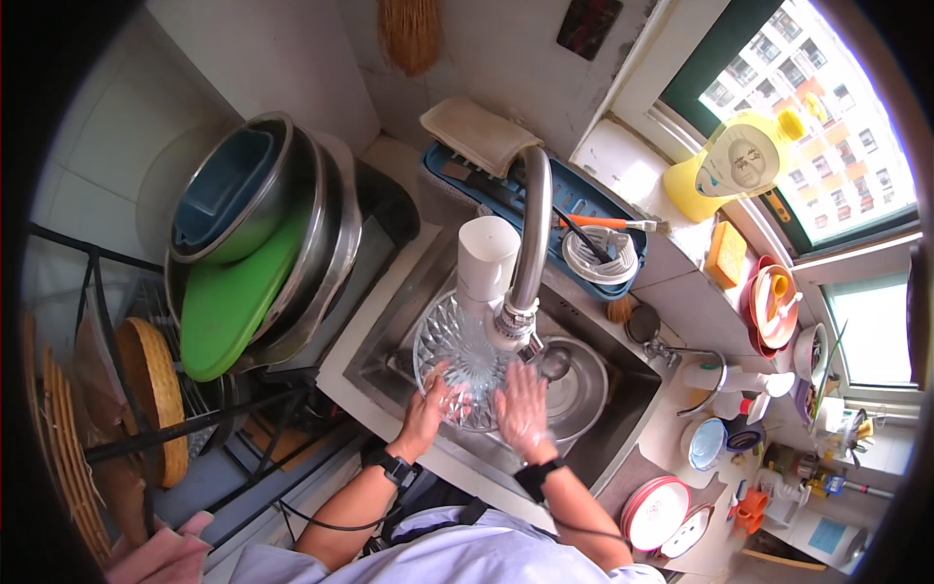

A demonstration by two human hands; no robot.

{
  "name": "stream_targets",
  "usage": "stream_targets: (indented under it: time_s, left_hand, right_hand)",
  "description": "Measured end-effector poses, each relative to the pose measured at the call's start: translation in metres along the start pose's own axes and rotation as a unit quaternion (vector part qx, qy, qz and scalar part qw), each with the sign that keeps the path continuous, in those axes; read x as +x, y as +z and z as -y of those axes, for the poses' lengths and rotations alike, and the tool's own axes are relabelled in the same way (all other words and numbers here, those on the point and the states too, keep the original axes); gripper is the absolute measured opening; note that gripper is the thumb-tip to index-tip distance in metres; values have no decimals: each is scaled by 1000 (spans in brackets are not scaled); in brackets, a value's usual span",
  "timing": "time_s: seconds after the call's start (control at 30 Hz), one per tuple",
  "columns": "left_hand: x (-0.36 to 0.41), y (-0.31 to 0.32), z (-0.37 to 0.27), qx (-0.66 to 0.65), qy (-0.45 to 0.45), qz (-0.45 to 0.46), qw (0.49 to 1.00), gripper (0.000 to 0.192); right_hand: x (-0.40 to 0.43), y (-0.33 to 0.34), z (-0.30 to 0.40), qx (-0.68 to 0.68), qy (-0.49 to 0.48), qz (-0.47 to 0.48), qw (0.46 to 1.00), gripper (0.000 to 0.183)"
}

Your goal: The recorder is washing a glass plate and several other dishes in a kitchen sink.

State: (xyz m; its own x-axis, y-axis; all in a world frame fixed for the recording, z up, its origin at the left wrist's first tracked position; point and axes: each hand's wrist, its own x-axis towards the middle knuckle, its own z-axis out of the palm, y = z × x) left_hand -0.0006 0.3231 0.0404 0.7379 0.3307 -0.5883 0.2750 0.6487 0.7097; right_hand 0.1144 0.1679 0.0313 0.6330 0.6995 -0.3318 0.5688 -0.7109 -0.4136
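A clear patterned glass bowl (467, 365) is under the faucet (536, 233) and its white tap filter (487, 263), over the left part of the stainless steel sink (620, 445). My left hand (423, 416) grips the bowl's near left edge, some fingers showing through the glass. My right hand (524, 412), wet and glistening, lies along the bowl's right side with fingers stretched forward. Whether it grips the rim is hard to tell. Beside it in the sink sits a metal basin (584, 401) with a round-bowled utensil (556, 363) at its edge.
Stacked metal basins (339, 219) and a green cutting board (233, 306) stand at left. Behind the faucet sits a blue basket (584, 190) with a brush (613, 222). A yellow jug (700, 175) and a sponge (726, 255) line the sill. Plates (657, 511) lie at right.
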Motion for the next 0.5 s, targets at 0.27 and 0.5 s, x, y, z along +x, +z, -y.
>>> stream_targets:
  time_s: [0.27,0.5]
  left_hand:
    - [8,-2,-2,-41,-21,4,999,54]
    - [4,-9,1,-27,-82,48,995,58]
  right_hand:
    - [8,11,7,98,-122,57,986,70]
    - [62,-3,-7,46,-43,102,993,61]
